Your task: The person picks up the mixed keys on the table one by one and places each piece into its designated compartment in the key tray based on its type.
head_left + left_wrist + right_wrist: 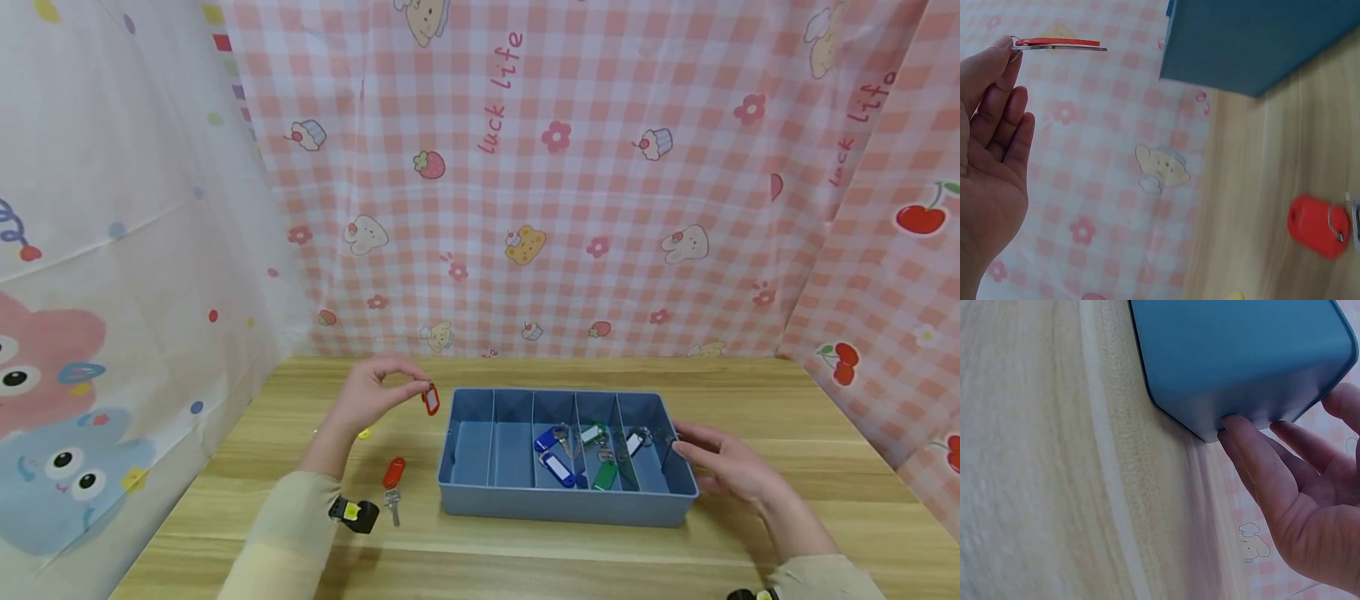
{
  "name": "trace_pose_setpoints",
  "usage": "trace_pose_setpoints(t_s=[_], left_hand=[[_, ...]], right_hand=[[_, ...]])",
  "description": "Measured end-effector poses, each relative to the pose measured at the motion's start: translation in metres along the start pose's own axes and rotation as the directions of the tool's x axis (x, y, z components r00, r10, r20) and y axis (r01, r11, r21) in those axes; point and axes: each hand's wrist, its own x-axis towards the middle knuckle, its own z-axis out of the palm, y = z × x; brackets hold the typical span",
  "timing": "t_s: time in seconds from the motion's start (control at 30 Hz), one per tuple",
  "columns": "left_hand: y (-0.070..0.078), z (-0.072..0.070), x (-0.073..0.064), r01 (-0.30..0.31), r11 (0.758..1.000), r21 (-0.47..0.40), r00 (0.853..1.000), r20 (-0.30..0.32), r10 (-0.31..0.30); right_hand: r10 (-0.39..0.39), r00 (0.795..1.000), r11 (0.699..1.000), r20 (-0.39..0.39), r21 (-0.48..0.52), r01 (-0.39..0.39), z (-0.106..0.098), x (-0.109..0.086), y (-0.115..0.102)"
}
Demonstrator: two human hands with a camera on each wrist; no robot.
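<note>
My left hand [382,387] pinches a key ring between thumb and forefinger, left of the box and above the table. From the ring hang a red key tag [431,400] with a pale label and a metal key [1079,48]. My right hand [723,462] touches the right end of the blue-grey divided box [562,502], fingertips [1235,425] against its outer wall. Inside, two blue key tags [557,469] lie in the middle compartment, two green tags [604,476] in the one to its right, and a dark tag [636,442] in the rightmost. The two left compartments hold nothing.
On the wooden table [570,562], left of the box, lies another red key tag [393,472] with a key [393,505]. A small yellow thing [364,433] shows beside my left wrist, partly hidden. Checked cloth [555,192] hangs behind the table.
</note>
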Motion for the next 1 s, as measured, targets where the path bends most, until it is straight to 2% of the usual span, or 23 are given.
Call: trace_pose_setpoints(t_s=[0.07, 0.23, 0.47, 0.63, 0.77, 1.0], left_hand=[[0.007, 0.003, 0.003, -0.007, 1.000, -0.020, 1.000, 0.015, 0.008], [0.014, 0.013, 0.012, -0.021, 0.999, -0.044, 0.999, 0.044, 0.023], [-0.012, 0.034, 0.031, -0.065, 0.995, -0.076, 0.992, 0.102, 0.073], [-0.004, 0.047, 0.039, -0.081, 0.993, -0.090, 0.984, 0.154, 0.094], [0.001, 0.057, 0.044, -0.100, 0.992, -0.081, 0.979, 0.172, 0.113], [0.001, 0.072, 0.051, -0.138, 0.990, 0.003, 0.969, 0.206, 0.134]], right_hand=[[0.000, 1.000, 1.000, -0.001, 0.000, 0.000, 0.000, 0.000, 0.000], [-0.008, 1.000, 1.000, 0.006, 0.019, 0.008, 0.000, 0.001, 0.001], [-0.017, 1.000, 0.999, 0.011, 0.037, 0.017, 0.002, 0.001, 0.002], [-0.010, 1.000, 0.999, 0.004, 0.035, 0.010, 0.002, 0.000, 0.001], [-0.010, 1.000, 0.999, -0.002, 0.034, 0.010, 0.002, 0.000, 0.001], [-0.014, 1.000, 0.999, -0.002, 0.035, 0.014, 0.002, -0.001, 0.001]])
